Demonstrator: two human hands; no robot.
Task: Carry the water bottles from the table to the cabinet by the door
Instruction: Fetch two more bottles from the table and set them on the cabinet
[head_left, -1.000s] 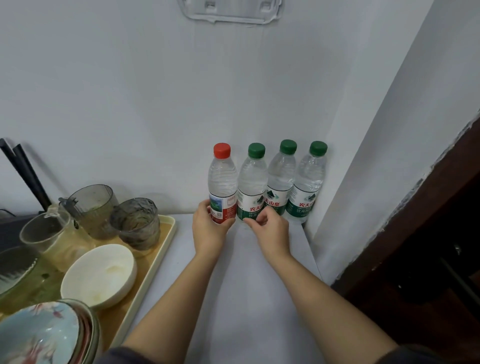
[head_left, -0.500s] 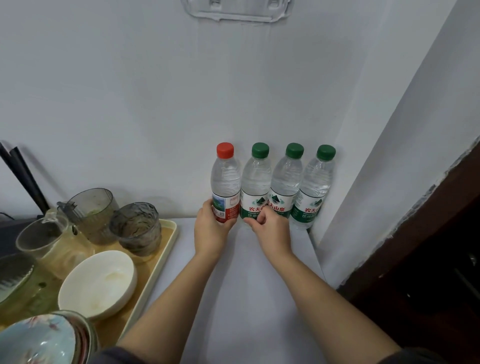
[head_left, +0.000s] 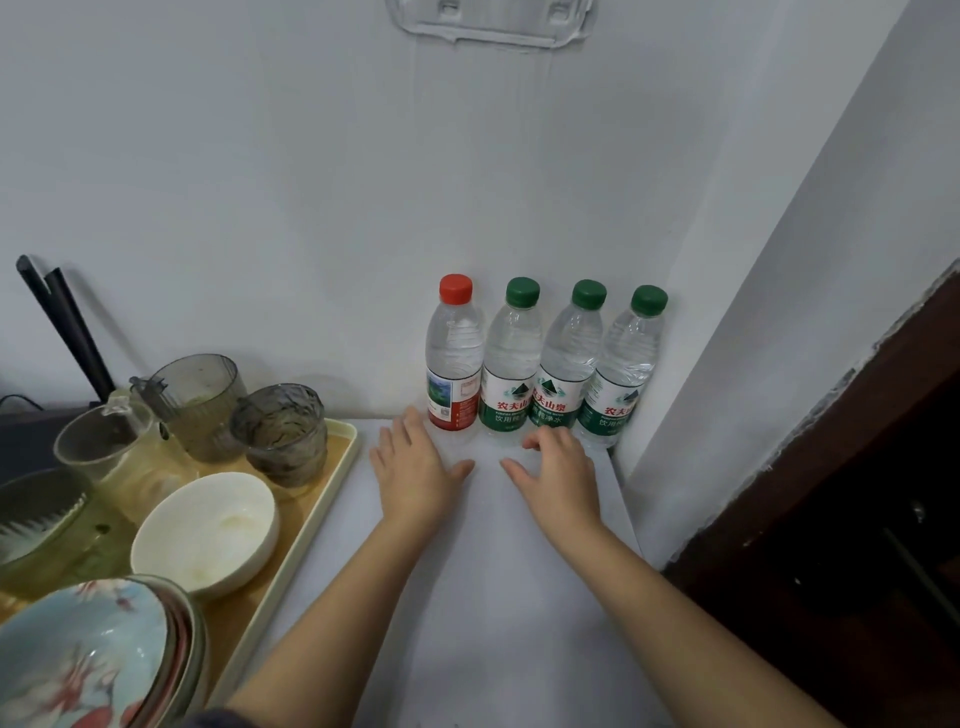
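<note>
1. Support. I see a white flat top running into a wall corner, with a dark brown wooden door frame just to its right. I judge this to be the cabinet by the door.

2. Side load. A beige rectangular plastic tray occupies the left side and holds a white ceramic bowl and several glass cups. This leaves the right-hand strip for the bottles.

3. Task items. One red-capped clear plastic water bottle and three green-capped clear plastic water bottles stand upright in one row against the back wall. Their sides touch, and the last one is tucked into the corner. I judge that the wall backing steadies the row and keeps the front area usable.

4. Hands. The left hand lies flat, palm down, with its fingers straight and its fingertips just beside the red-capped bottle's base. It grips nothing. The right hand sits just in front of the green-capped row, fingers loosely curled and empty.

5. Status. I judge placement complete for these four.
</note>
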